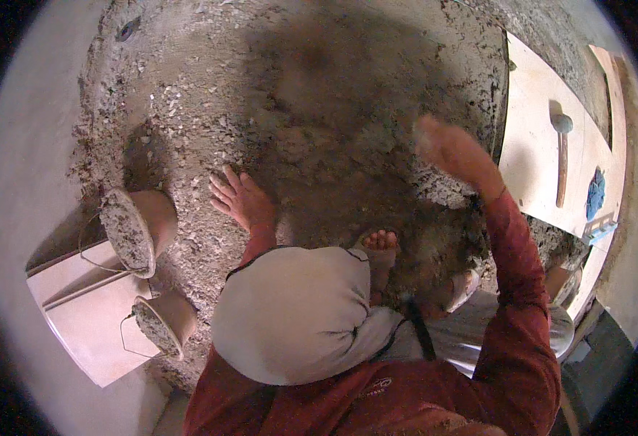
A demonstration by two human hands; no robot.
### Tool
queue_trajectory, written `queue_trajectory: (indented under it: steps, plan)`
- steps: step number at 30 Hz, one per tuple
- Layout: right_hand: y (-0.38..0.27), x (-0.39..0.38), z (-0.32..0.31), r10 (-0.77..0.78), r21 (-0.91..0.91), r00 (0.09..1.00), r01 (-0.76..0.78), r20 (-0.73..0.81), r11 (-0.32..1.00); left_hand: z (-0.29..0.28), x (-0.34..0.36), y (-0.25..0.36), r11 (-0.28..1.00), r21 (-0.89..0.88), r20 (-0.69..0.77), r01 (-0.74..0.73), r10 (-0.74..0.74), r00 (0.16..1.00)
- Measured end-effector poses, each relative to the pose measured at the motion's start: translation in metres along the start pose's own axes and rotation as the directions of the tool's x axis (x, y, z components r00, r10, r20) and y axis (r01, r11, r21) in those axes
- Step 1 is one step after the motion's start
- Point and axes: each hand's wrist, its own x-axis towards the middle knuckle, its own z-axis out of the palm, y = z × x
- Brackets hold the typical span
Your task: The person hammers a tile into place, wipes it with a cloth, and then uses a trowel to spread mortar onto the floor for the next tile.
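Note:
My left hand (242, 200) rests palm down with fingers spread on the rough bed of grey-brown mortar (188, 123), just left of my bent knee (290, 312) in grey trousers. My right hand (450, 145) is over the mortar on the right, blurred by motion; I cannot make out whether it holds anything. My bare toes (380, 240) show between my hands. At my left stand two buckets with grey mix in them, a larger one (160, 221) and a smaller one (179, 320), nearest my left hand.
Pale tiles (97, 349) lie behind the buckets along the left side. On the right, a light panel (522, 94) bears a mallet (562, 160), a blue cloth (595, 192) and a light-blue notched tool (599, 231) at its edge. A dark slab (606, 349) lies at lower right.

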Motion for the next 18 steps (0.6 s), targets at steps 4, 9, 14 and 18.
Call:
queue_trajectory:
  steps: [4,9,14,18]
  plan:
    - [0.100,0.046,0.008,0.248,-0.260,0.954,-0.286,-0.169,0.922,0.004,0.006,0.009,0.991,0.117,0.001,-0.064,0.064,0.998]
    - [0.000,-0.012,0.084,0.295,0.089,0.955,-0.290,-0.041,0.953,0.001,0.000,0.005,0.999,-0.041,-0.047,-0.009,0.007,0.999]
    - [-0.063,-0.041,0.074,0.200,0.201,0.950,-0.251,0.241,0.947,-0.025,0.002,0.018,0.935,0.328,0.302,-0.134,0.030,0.953]
    - [0.047,0.009,0.043,0.343,0.046,0.934,-0.340,-0.098,0.939,0.022,0.005,-0.012,0.994,0.078,-0.079,-0.072,0.078,0.994]
